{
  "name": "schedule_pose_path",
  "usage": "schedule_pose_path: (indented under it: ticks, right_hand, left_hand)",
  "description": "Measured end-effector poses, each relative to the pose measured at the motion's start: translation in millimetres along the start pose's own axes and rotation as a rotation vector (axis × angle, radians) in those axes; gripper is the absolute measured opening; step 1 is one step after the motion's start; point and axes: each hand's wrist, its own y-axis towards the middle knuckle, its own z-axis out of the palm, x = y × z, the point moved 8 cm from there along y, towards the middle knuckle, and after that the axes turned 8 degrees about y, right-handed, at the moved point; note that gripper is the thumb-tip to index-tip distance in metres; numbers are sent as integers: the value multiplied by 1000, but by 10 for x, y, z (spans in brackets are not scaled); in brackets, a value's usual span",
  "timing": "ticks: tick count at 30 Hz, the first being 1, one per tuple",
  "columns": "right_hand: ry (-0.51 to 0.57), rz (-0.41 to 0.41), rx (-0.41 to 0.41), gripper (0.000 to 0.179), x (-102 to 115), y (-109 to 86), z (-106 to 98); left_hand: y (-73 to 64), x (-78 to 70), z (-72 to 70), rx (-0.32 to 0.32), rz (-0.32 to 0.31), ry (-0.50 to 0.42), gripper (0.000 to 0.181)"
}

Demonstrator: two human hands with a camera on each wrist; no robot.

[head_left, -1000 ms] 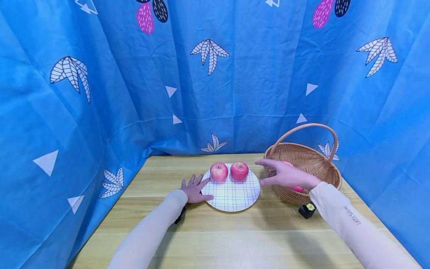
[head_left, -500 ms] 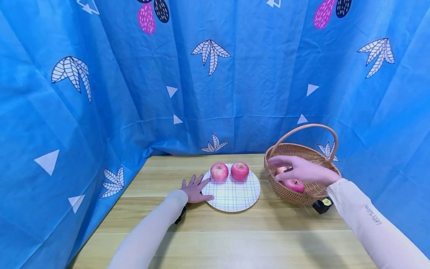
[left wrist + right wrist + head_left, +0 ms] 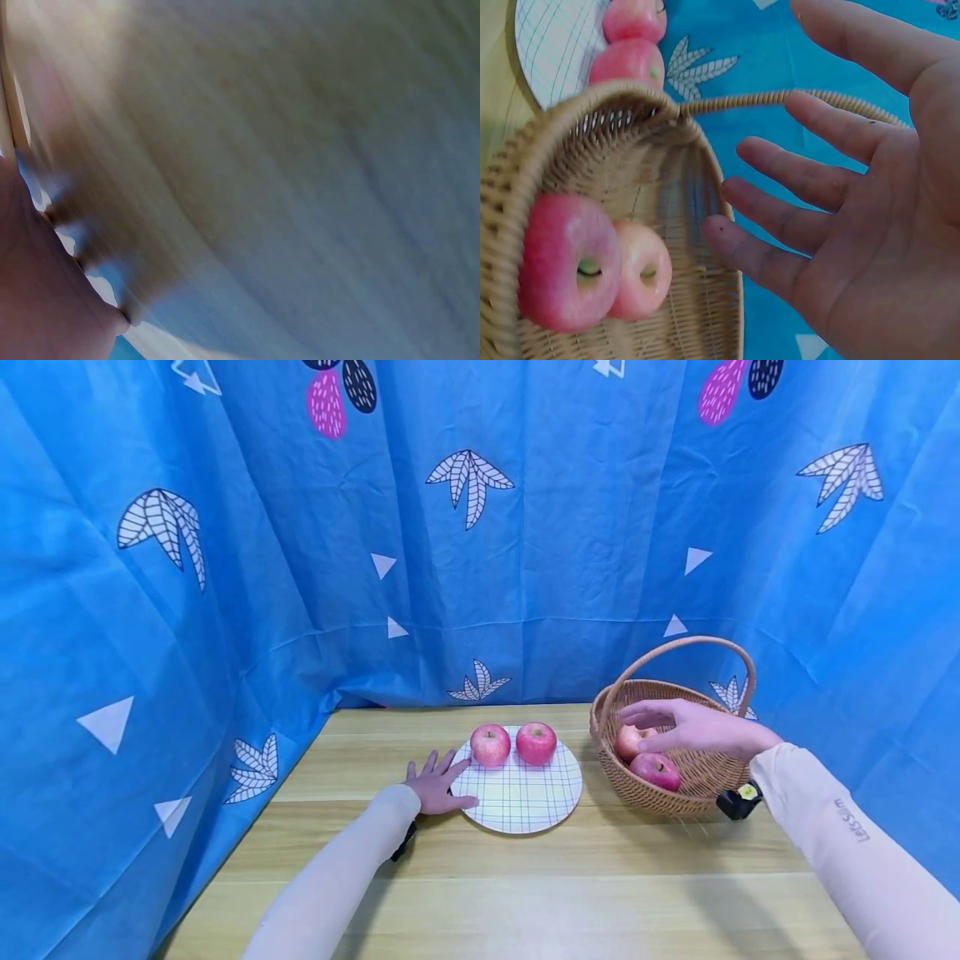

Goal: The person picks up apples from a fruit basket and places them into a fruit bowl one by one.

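Rightward, away from the plate's edge, the right hand (image 3: 693,728) had moved over the wicker basket (image 3: 633,787), fingers spread, holding nothing, above two red apples (image 3: 656,772) nestled against its wall. Splayed and grasping nothing, the left hand (image 3: 435,787) touched the grid-patterned plate (image 3: 517,806) (apparently steadying it), which bore two more apples (image 3: 491,746).

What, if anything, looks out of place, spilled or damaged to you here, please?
Nothing stands out: two apples sit on the plate, two more lie in the basket, and I see nothing spilled or broken.
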Motion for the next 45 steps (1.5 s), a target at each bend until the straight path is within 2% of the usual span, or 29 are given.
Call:
schedule_pose_path:
  ticks: [7, 13, 19, 27, 35, 42, 45]
  right_hand:
    - [10, -4, 7, 58, -90, 66, -109]
    - [18, -22, -19, 62, -229, 159, -208]
    - [82, -3, -19, 66, -405, 229, -284]
    - [112, 1, -35, 64, -496, 295, -353]
    - [232, 18, -71, 59, -697, 366, -389]
    - [351, -7, -82, 63, -822, 431, -394]
    - [377, 10, -112, 62, -892, 441, -412]
  left_hand:
    - [66, 51, 70, -2, -6, -1, 103]
    - [38, 32, 36, 2, -9, -4, 102]
    - [40, 16, 20, -1, 12, 4, 104]
    - [20, 14, -9, -1, 12, -9, 104]
    - [-4, 13, -7, 10, 12, -10, 105]
    - [-10, 6, -19, 12, 12, -5, 102]
    - [-19, -11, -18, 20, 17, -10, 102]
